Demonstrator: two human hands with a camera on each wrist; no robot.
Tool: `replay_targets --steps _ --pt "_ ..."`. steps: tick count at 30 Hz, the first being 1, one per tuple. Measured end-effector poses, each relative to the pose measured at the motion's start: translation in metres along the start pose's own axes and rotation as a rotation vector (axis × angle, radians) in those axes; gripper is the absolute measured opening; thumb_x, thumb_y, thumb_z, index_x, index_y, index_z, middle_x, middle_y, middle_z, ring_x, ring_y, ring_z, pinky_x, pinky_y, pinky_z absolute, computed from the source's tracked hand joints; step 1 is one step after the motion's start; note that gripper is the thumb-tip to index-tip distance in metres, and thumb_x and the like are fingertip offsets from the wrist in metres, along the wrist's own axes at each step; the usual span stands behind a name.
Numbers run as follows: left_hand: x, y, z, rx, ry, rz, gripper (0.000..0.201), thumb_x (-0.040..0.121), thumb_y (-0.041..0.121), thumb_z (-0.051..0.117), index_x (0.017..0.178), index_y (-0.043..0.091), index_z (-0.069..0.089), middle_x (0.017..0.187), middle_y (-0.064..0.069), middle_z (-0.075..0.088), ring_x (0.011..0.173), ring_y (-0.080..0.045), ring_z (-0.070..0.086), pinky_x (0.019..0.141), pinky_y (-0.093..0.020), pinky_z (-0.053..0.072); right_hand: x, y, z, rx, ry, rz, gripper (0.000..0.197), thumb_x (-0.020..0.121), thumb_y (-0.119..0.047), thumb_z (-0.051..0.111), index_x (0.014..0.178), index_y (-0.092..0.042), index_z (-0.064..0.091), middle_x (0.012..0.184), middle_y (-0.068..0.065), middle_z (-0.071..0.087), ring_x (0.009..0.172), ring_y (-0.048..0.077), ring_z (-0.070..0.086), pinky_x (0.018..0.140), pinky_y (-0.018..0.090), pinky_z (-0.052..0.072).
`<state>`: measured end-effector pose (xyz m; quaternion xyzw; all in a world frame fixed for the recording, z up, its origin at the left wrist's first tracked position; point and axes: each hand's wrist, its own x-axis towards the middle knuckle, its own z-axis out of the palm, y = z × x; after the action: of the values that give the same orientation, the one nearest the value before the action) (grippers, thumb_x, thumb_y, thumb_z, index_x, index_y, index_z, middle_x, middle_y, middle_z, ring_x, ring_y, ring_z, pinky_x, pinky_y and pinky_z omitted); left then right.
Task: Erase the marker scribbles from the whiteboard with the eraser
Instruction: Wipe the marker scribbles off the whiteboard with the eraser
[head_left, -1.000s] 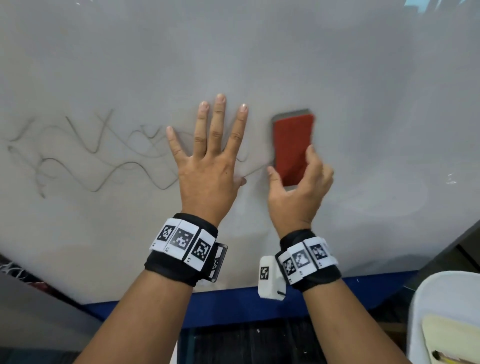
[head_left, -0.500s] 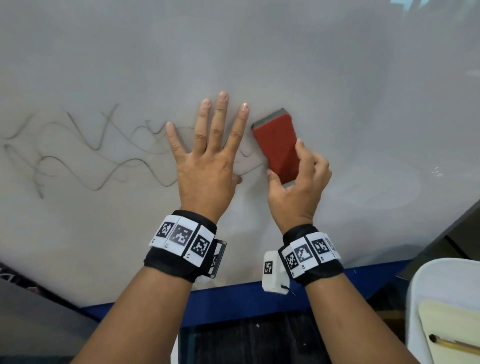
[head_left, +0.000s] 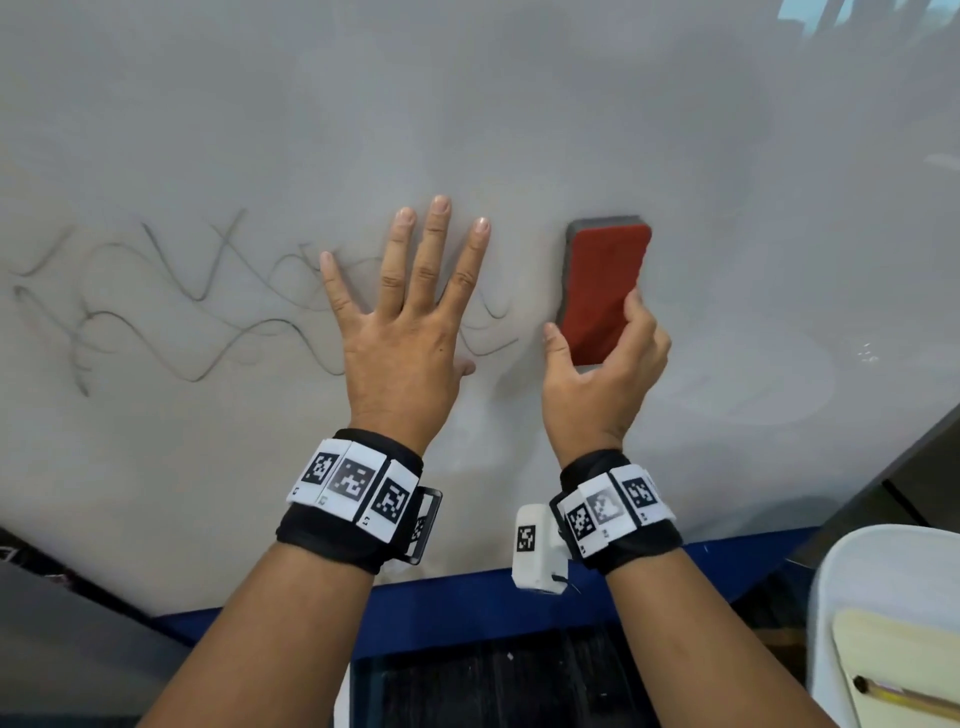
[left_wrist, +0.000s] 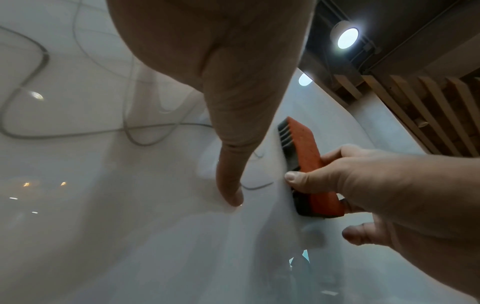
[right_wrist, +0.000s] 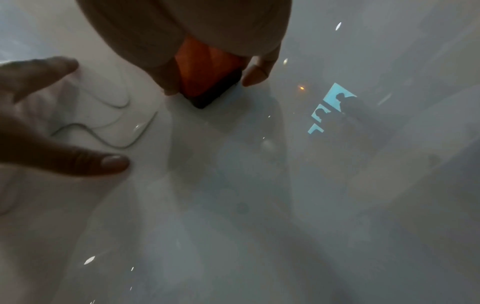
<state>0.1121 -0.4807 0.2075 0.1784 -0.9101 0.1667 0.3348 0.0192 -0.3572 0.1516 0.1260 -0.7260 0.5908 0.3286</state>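
A whiteboard (head_left: 571, 104) fills the head view. Dark wavy marker scribbles (head_left: 156, 312) run across its left half and pass under my left hand (head_left: 410, 312), which lies flat on the board with fingers spread. My right hand (head_left: 605, 374) grips the lower end of a red eraser (head_left: 605, 291) with a dark felt base, thumb on its left side and fingers on its right. The felt presses on the board just right of the scribbles' end (head_left: 493, 332). The left wrist view shows the eraser (left_wrist: 303, 152) edge-on against the board. From the right wrist, the eraser (right_wrist: 205, 82) sits between thumb and fingers.
A blue frame edge (head_left: 467, 597) runs along the board's bottom. A white chair (head_left: 883, 597) holding a pale pad and a pencil (head_left: 904, 701) stands at the lower right. A dark panel (head_left: 909, 478) borders the board's right side. Ceiling lamps (left_wrist: 346, 38) show in the left wrist view.
The eraser swung left and tilted toward my left hand half a second ago, then moved back right and stands nearly upright now. My left hand stayed flat on the board.
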Motion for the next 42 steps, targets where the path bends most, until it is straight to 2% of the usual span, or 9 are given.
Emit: replay_targets --steps 6,10,16,22,27,29,34,38,42 --pt "-0.002 -0.002 0.001 -0.013 -0.002 -0.049 0.133 0.061 0.055 0.085 0.158 0.032 -0.003 0.165 -0.002 -0.006 0.153 -0.024 -0.001 0.110 -0.076 0.008 -0.017 0.005 -0.001 -0.128 -0.163 -0.191 0.073 0.073 -0.020 0.083 0.137 -0.012 0.049 0.120 0.016 0.047 0.105 0.023 0.040 0.086 0.029 0.040" --pt "-0.002 0.000 0.000 -0.021 -0.003 -0.062 0.134 0.061 0.053 0.086 0.158 0.032 -0.004 0.164 -0.001 -0.008 0.153 -0.025 -0.002 0.111 -0.075 0.008 0.006 -0.001 -0.002 -0.028 -0.004 -0.010 0.075 0.076 -0.024 0.082 0.140 -0.009 0.046 0.126 0.015 0.047 0.109 0.016 0.036 0.092 0.027 0.036" --pt "-0.003 0.001 0.001 -0.038 0.005 -0.064 0.133 0.061 0.053 0.086 0.158 0.032 -0.002 0.164 -0.002 -0.008 0.153 -0.026 -0.002 0.111 -0.075 0.010 -0.023 -0.007 0.006 -0.079 -0.158 -0.162 0.070 0.072 -0.019 0.082 0.134 -0.011 0.051 0.120 0.014 0.048 0.107 0.024 0.040 0.086 0.031 0.043" --pt "-0.003 -0.001 0.002 -0.048 0.012 -0.054 0.131 0.062 0.052 0.085 0.158 0.031 -0.002 0.165 -0.003 -0.004 0.153 -0.027 -0.002 0.110 -0.075 0.011 -0.007 -0.012 0.009 -0.006 -0.015 -0.024 0.074 0.075 -0.024 0.082 0.139 -0.009 0.047 0.124 0.013 0.048 0.112 0.027 0.044 0.095 0.039 0.044" --pt "-0.004 -0.001 0.002 -0.053 0.015 -0.046 0.130 0.063 0.051 0.086 0.159 0.030 0.000 0.166 -0.005 0.000 0.153 -0.029 0.000 0.110 -0.075 0.010 -0.035 -0.007 0.013 -0.074 -0.124 -0.091 0.072 0.075 -0.022 0.083 0.137 -0.010 0.049 0.123 0.014 0.048 0.111 0.027 0.044 0.086 0.017 0.034" --pt "-0.004 -0.002 0.003 -0.059 0.022 -0.042 0.129 0.063 0.050 0.085 0.159 0.030 0.000 0.167 -0.005 0.001 0.153 -0.029 0.000 0.110 -0.075 0.009 -0.027 -0.005 0.009 -0.062 -0.104 -0.083 0.072 0.076 -0.026 0.082 0.138 -0.010 0.048 0.123 0.011 0.047 0.113 0.024 0.044 0.089 0.020 0.038" --pt "-0.005 -0.004 0.007 -0.062 0.031 -0.013 0.127 0.066 0.047 0.085 0.159 0.030 -0.001 0.167 -0.005 0.001 0.153 -0.029 0.000 0.111 -0.075 0.009 -0.019 -0.015 0.017 0.039 0.045 0.058 0.076 0.078 -0.031 0.079 0.142 -0.008 0.043 0.127 0.012 0.047 0.117 0.026 0.045 0.097 0.047 0.047" --pt "-0.007 -0.010 0.014 -0.052 0.093 0.001 0.121 0.070 0.032 0.084 0.159 0.028 0.002 0.166 -0.005 0.003 0.153 -0.028 0.003 0.112 -0.073 0.011 -0.053 -0.016 0.029 -0.046 -0.106 -0.096 0.075 0.074 -0.023 0.083 0.137 -0.014 0.043 0.123 0.011 0.046 0.114 0.027 0.046 0.090 0.042 0.052" --pt "-0.010 -0.017 0.012 -0.078 0.041 0.038 0.127 0.069 0.047 0.083 0.159 0.026 -0.004 0.166 -0.005 -0.005 0.153 -0.027 -0.002 0.115 -0.070 0.006 -0.028 -0.015 0.022 -0.006 0.059 0.003 0.072 0.075 -0.027 0.083 0.136 -0.009 0.048 0.120 0.004 0.047 0.112 0.028 0.048 0.094 0.042 0.049"
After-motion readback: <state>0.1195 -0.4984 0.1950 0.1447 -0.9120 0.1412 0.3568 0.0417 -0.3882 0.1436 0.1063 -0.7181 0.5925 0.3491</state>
